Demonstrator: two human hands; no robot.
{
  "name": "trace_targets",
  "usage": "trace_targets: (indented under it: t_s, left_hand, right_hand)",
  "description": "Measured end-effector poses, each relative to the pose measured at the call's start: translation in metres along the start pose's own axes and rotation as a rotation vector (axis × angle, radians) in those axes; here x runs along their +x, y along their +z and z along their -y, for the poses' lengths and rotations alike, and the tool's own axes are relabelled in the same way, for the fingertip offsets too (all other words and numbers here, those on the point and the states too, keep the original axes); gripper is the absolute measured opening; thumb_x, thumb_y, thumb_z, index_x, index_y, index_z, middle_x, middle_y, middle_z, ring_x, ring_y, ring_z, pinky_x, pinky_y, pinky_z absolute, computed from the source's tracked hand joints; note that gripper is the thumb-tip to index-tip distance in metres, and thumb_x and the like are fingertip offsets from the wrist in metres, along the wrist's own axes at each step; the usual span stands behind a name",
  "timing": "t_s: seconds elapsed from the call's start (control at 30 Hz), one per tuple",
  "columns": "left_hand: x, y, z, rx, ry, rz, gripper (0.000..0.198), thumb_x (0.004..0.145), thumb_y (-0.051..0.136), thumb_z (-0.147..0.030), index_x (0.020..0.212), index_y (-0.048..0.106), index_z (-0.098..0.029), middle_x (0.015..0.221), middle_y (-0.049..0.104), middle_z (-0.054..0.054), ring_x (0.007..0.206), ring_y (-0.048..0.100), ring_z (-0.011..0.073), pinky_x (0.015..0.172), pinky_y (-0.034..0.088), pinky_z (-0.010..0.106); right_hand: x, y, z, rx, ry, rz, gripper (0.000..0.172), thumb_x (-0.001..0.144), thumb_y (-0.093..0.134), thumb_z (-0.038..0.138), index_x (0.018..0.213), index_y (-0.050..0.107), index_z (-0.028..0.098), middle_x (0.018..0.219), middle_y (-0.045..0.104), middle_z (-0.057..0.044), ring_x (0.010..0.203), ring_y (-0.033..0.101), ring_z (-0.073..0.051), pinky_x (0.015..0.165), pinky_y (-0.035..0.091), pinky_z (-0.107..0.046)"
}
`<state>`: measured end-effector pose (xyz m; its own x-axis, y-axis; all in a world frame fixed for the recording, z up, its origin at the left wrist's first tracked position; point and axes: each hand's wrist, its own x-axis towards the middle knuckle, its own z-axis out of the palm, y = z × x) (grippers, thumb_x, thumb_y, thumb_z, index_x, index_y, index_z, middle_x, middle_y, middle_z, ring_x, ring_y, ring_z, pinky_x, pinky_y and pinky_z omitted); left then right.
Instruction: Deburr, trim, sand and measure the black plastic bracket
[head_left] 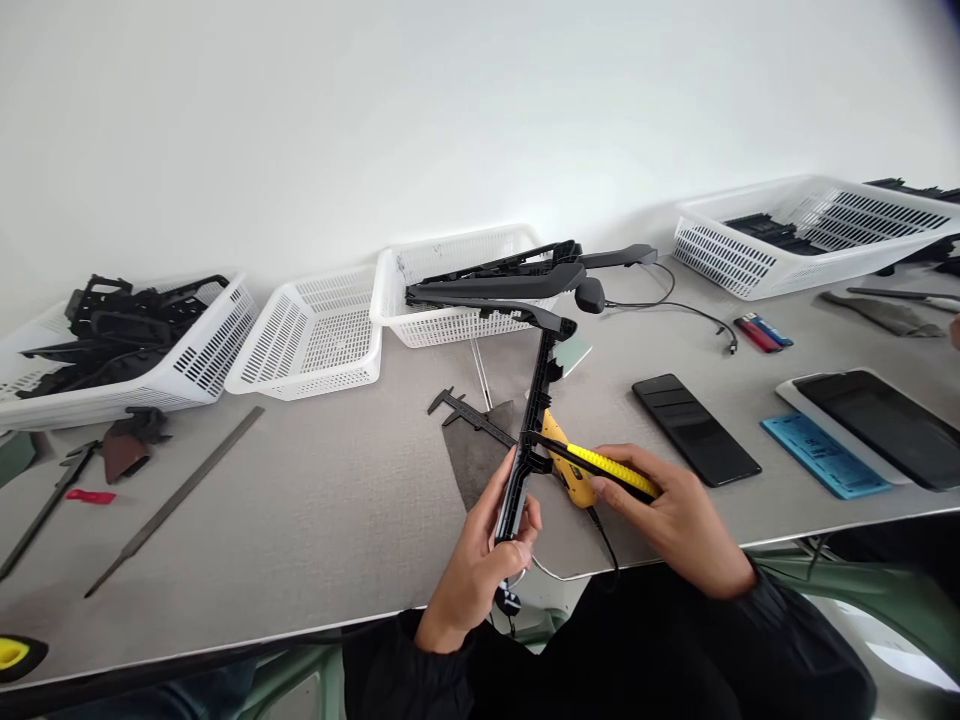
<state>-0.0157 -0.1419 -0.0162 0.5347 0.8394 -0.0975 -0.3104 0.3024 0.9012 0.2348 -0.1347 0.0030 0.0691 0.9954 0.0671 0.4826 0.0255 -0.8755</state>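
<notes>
A long black plastic trim piece [534, 400], ribbed along its side, stands tilted in front of me. My left hand [484, 560] is closed around its lower end. In my right hand [667, 500] is a yellow-and-black utility knife [607, 468], held by its handle. The knife's tip reaches the trim piece about midway along, but the blade itself is too small to make out. Behind the knife lies a yellow corded tool [576, 485] on the table. A black caliper [469, 415] lies left of the trim piece, partly on a dark grey cloth [469, 462].
White baskets [311, 385] line the wall, several holding black plastic parts. A flat file [187, 490] and a second caliper [52, 510] lie at left. To the right are a black phone [696, 430], a blue panel [823, 455], a larger white-edged device [885, 420] and lighters [761, 335].
</notes>
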Motion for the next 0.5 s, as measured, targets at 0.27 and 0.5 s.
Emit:
trace_targets:
  t_s: [0.27, 0.5]
  left_hand:
    - [0.0, 0.002, -0.003, 0.0, 0.041, 0.037, 0.089, 0.09, 0.064, -0.03, 0.174, 0.034, -0.03, 0.107, 0.059, 0.006, 0.08, 0.046, 0.0156, 0.076, 0.044, 0.033]
    - [-0.002, 0.002, -0.003, 0.004, 0.042, 0.024, 0.091, 0.092, 0.065, -0.033, 0.175, 0.03, -0.029, 0.115, 0.065, 0.011, 0.081, 0.052, 0.0166, 0.076, 0.046, 0.034]
  right_hand:
    - [0.016, 0.013, -0.015, -0.004, -0.032, -0.117, 0.041, 0.095, 0.071, 0.058, 0.11, 0.08, 0.02, 0.107, 0.085, -0.009, 0.095, 0.079, -0.029, 0.084, 0.063, -0.038]
    - [0.014, 0.022, -0.029, -0.008, -0.004, -0.213, 0.04, 0.096, 0.072, 0.057, 0.112, 0.079, 0.021, 0.111, 0.084, -0.009, 0.099, 0.078, -0.03, 0.089, 0.062, -0.04]
